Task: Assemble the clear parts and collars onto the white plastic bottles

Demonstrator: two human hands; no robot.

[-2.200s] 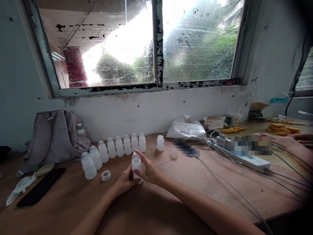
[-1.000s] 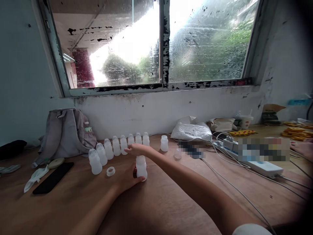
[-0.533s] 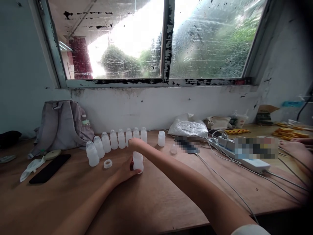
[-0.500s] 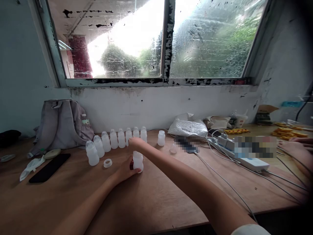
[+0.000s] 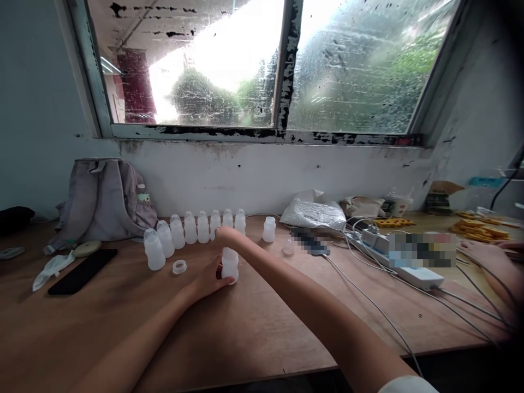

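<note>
just below the middle of the frame, the left hand point(image 5: 209, 277) is wrapped around the side of a frosted bottle point(image 5: 230, 266), which stands upright. the right hand point(image 5: 224, 236) is curled over the bottle's top; its fingers are hidden, so what it grips, if anything, cannot be told. left of centre, a line of capped bottles point(image 5: 190, 228) runs behind, with a white ring point(image 5: 179, 267) lying nearer; right of centre stands a lone bottle point(image 5: 269, 230).
</note>
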